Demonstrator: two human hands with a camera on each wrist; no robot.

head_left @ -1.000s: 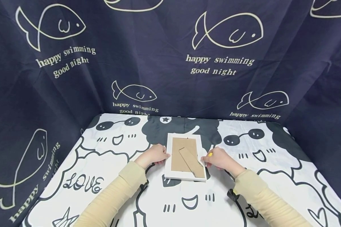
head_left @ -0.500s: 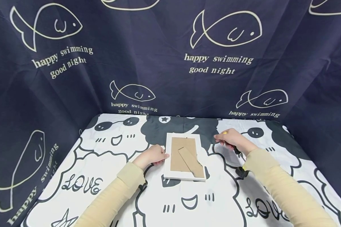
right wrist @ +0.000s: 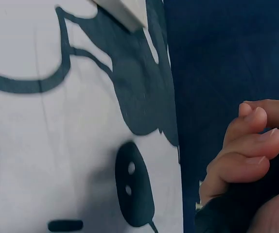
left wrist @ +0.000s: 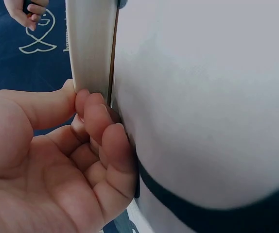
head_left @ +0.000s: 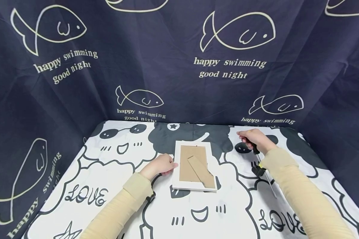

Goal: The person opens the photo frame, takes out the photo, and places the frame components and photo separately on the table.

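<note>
A white picture frame (head_left: pixel 176 172) lies back side up, its brown backing board (head_left: pixel 185 171) and slanted stand leg (head_left: pixel 201 171) showing. At its left edge, my left hand (head_left: pixel 161 163) pinches the frame between thumb and curled fingers. The left wrist view shows that hand (left wrist: pixel 66 160) close up against the frame's pale side (left wrist: pixel 92 48). To the right of the frame and apart from it, my right hand (head_left: pixel 255 138) grips a screwdriver (head_left: pixel 270 184) by its dark handle. The metal shaft points back toward the forearm. In the right wrist view the fingers (right wrist: pixel 246 145) are curled and the handle is mostly hidden.
A white cloth with black cartoon prints (head_left: pixel 200 225) covers the table. Dark blue curtains (head_left: pixel 179 66) with fish drawings hang behind and along both sides. A black and yellow band (head_left: pixel 258 170) sits at my right wrist.
My right hand has left the frame's right edge and moved away to the right and back, carrying the screwdriver, whose shaft now shows. The left hand and frame have stayed in place.
</note>
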